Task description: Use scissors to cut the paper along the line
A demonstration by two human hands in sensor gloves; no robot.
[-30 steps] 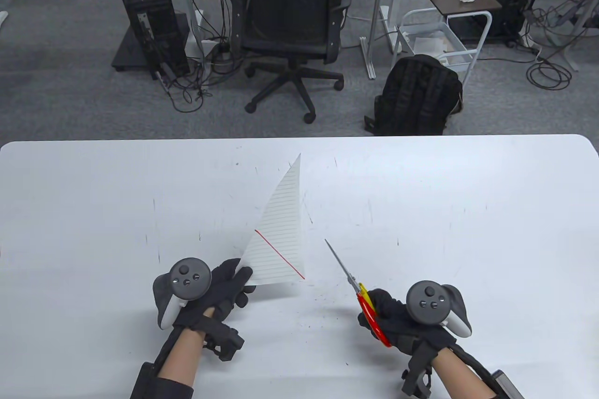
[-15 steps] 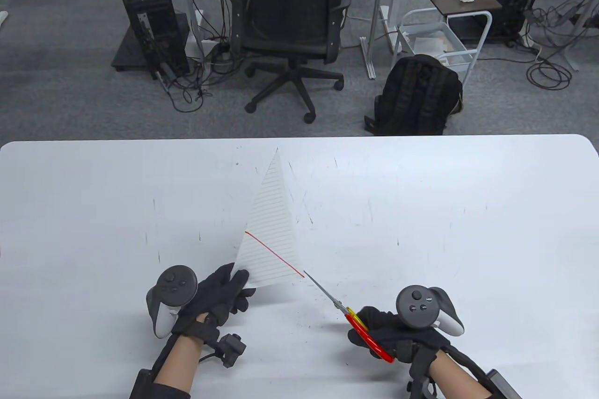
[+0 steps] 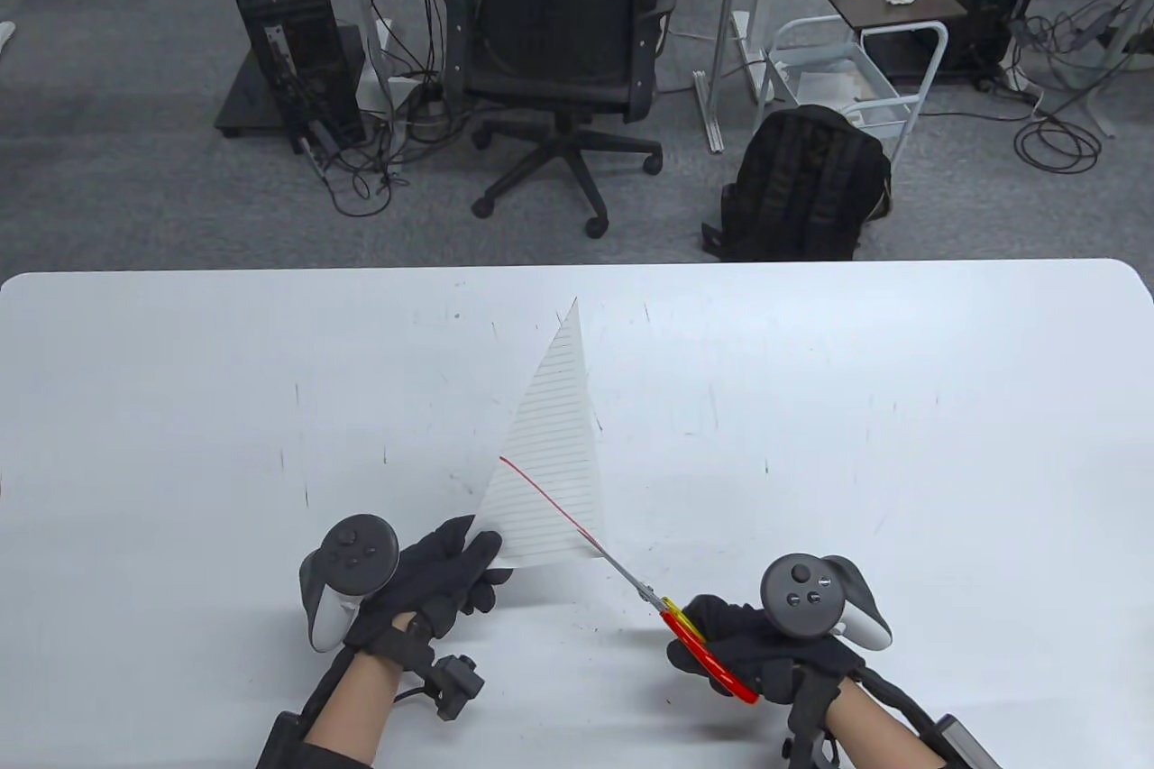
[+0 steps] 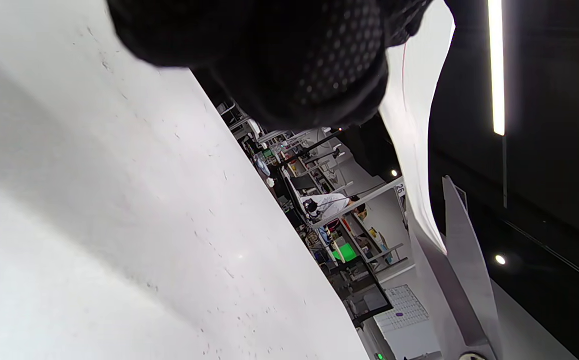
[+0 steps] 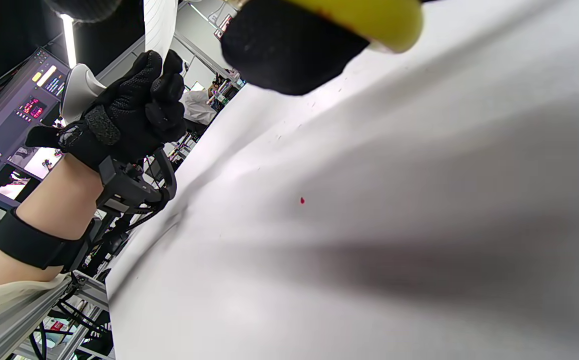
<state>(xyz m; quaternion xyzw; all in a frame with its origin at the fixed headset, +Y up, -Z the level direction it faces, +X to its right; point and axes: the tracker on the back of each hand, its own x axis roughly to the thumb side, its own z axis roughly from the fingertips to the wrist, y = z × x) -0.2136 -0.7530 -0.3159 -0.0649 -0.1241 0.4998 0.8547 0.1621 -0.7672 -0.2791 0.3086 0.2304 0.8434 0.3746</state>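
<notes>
A triangular sheet of lined paper (image 3: 554, 453) with a red line (image 3: 545, 494) across it is held up above the white table (image 3: 180, 408). My left hand (image 3: 442, 575) grips its lower left corner; it shows in the right wrist view (image 5: 134, 115) too. My right hand (image 3: 748, 638) holds red and yellow scissors (image 3: 672, 616) by the handles. The blades (image 3: 622, 571) meet the paper's lower right edge at the red line's end. In the left wrist view the blades (image 4: 462, 280) stand slightly apart around the paper's edge (image 4: 414, 165).
Beyond the table's far edge are an office chair (image 3: 559, 57), a black backpack (image 3: 802, 183), a computer tower (image 3: 288, 39) and a small cart (image 3: 865, 21). The table shows scattered pen marks.
My right hand brought the scissors left and down, from apart from the paper to its lower right edge. The paper swung left, then back right, in my left hand.
</notes>
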